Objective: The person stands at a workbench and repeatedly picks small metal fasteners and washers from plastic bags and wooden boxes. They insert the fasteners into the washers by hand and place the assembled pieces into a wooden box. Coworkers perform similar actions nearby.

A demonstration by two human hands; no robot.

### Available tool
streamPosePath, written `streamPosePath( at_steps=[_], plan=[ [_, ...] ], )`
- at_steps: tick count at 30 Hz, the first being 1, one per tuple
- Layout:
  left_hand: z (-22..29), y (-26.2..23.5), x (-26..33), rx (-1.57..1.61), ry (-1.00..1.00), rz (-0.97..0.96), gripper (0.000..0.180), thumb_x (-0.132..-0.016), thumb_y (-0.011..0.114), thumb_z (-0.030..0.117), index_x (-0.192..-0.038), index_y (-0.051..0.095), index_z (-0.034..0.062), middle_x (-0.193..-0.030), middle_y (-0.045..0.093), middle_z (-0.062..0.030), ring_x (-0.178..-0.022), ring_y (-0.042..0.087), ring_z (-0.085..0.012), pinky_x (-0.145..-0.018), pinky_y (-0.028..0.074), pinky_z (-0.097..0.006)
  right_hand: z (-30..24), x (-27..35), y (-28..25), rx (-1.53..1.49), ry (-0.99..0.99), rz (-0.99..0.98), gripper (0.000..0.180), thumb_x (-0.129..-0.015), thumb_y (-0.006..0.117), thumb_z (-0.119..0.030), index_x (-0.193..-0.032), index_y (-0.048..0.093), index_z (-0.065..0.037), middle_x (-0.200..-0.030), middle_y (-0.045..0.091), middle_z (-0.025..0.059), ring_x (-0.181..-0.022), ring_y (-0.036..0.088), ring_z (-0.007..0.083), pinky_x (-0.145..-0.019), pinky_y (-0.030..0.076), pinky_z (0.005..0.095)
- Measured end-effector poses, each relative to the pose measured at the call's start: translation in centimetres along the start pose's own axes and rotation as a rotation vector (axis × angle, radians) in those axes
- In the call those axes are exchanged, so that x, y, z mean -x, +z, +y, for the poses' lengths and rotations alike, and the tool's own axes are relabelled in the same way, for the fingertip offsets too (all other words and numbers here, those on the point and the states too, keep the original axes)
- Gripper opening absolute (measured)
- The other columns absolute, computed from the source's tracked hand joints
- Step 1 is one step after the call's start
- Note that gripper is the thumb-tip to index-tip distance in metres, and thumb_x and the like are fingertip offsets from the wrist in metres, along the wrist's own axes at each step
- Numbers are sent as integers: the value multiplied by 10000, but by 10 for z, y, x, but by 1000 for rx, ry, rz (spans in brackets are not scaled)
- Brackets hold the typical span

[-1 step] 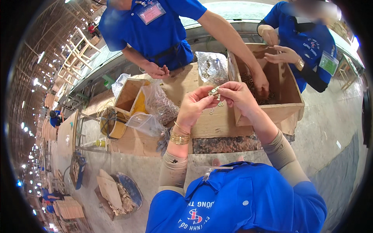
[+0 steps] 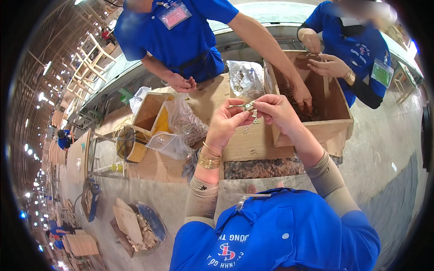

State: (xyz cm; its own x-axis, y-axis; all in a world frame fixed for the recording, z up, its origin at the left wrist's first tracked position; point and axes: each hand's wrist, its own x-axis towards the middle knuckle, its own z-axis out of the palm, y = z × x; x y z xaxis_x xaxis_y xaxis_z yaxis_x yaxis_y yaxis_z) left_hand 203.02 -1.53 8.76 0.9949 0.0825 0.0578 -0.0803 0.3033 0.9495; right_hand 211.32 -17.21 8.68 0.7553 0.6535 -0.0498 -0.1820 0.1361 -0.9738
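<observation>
Small pale-metal figure-eight fasteners (image 2: 256,121) are pinched between my two hands above the wooden work table (image 2: 246,147), and a few dangle below my fingers. My left hand (image 2: 229,118) grips some with thumb and fingertips, a gold bracelet stack on its wrist. Touching the same pieces from the other side, my right hand (image 2: 276,111) is closed in a pinch. How many pieces lie inside the fingers is hidden. Just right of my right hand stands a wooden box (image 2: 312,131) with many screws in it, and a co-worker's hand (image 2: 302,95) reaches inside.
A clear bag of hardware (image 2: 246,77) lies beyond my hands. To the left sit a clear bag of screws (image 2: 187,124) and a smaller wooden box (image 2: 148,113). Two co-workers in blue shirts stand across the table. A bin of wood scraps (image 2: 156,221) is on the floor.
The fasteners between my fingertips have turned slightly, and a longer brass-coloured edge now shows by my left fingers. The co-worker's hand in the box has shifted a little.
</observation>
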Motion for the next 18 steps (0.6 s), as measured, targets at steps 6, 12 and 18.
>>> streamPosePath(
  at_steps=[6,12,18],
  plan=[
    [-6,19,-7,-139,136,2,127,-780,585,-6,-890,529,-34,-824,612,-96,-735,611,-138,-679,516,-243,1,3,-7,34,-103,78,166,-782,624,-183,-851,636,-32,-635,572,-15,-521,453,21,-463,355,154],
    [-21,34,-18,-246,307,58,141,-780,588,-5,-907,542,-46,-826,602,-84,-754,598,-121,-660,509,-224,8,9,-8,-158,-179,164,183,-796,617,-175,-910,629,-32,-715,598,-2,-551,489,34,-498,388,161],
    [-7,46,-40,-678,601,48,85,-735,623,9,-799,587,-35,-752,577,-51,-675,563,-90,-590,463,-209,-4,16,-13,-392,-102,205,232,-814,586,-122,-1016,589,-8,-850,610,58,-663,567,73,-561,463,176]
  ],
)
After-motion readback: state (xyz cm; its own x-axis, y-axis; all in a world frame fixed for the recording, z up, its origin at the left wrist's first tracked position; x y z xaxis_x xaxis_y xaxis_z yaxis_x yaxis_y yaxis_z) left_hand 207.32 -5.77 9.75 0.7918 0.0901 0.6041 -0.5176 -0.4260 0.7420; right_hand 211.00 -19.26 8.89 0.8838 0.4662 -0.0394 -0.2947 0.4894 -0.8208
